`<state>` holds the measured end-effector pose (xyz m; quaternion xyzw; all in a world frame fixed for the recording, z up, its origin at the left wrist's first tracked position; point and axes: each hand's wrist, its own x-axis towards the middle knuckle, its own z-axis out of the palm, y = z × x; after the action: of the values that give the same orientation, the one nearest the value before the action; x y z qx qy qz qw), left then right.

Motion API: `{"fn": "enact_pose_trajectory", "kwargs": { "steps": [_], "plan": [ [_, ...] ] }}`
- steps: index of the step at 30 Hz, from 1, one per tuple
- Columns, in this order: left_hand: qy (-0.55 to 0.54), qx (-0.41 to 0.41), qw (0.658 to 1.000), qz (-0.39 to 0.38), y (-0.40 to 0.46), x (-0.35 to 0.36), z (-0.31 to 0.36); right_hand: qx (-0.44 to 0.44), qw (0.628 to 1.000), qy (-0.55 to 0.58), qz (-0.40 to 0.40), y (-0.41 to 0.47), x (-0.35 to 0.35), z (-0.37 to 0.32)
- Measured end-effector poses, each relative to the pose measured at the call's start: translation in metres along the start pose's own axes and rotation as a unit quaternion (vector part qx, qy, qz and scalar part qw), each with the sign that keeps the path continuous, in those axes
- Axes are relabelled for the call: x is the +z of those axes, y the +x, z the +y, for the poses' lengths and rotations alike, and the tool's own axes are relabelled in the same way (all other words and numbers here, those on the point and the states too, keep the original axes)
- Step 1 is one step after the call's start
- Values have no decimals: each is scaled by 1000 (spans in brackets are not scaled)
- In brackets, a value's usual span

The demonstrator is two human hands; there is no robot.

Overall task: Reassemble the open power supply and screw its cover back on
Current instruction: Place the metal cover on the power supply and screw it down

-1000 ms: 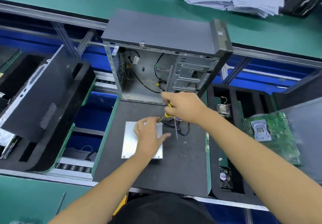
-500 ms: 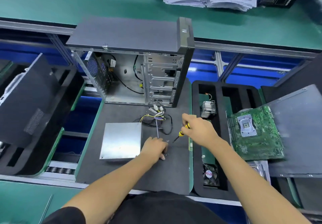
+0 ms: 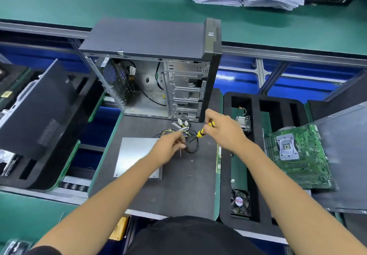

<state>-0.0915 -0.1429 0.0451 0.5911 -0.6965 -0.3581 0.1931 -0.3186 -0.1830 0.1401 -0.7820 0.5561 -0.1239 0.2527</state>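
The silver power supply (image 3: 137, 155) lies flat on the dark mat (image 3: 174, 191), its cover side up. Its bundle of cables (image 3: 179, 128) sprawls just behind it. My right hand (image 3: 224, 133) grips the yellow-and-black screwdriver (image 3: 200, 132), with the shaft pointing down-left. My left hand (image 3: 168, 149) hovers over the supply's right rear corner. Its thumb and forefinger pinch something small at the screwdriver's tip, hidden by the fingers. A thin metal pin (image 3: 180, 153) shows below that hand. Loose screws (image 3: 190, 176) lie on the mat.
An open PC case (image 3: 151, 80) stands upright behind the mat. A black foam tray (image 3: 256, 155) on the right holds a heatsink (image 3: 243, 123) and a fan (image 3: 239, 202). A green motherboard (image 3: 297, 155) lies farther right, and a black side panel (image 3: 39, 111) leans at left.
My left hand left the supply's cover, dipped to the loose screws on the mat, then rose to the screwdriver's tip. My right hand carried the screwdriver to the right.
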Motion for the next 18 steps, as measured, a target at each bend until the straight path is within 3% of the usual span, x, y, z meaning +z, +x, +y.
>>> {"fn": "enact_pose_trajectory", "kwargs": {
  "steps": [5,18],
  "plan": [
    [-47,-11,997,51,-1,-31,-8,-52,999,10,7,21,-9,-28],
    [-120,-26,989,77,-14,-55,-40,-123,991,-20,-54,63,-4,-79]
  ]
}}
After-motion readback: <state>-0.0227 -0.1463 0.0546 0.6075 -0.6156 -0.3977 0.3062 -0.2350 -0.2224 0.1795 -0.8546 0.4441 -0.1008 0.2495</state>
